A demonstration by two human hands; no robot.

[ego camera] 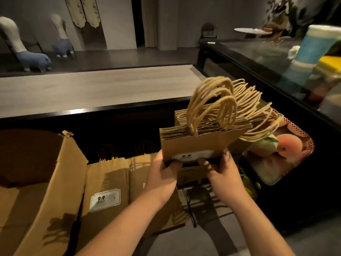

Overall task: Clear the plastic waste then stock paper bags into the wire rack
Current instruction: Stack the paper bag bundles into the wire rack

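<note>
Both hands, left (162,174) and right (224,169), gripping the bottom of an upright stack of paper bags (199,145), above more bags (108,189) beside a cardboard box (36,182).

Dim room: a pale wood counter (96,89) with a black edge runs across, a dark floor (118,58) beyond, grey walls (118,21), a dark doorway (137,21), and 2 animal-shaped stools (31,60) at left.
</note>
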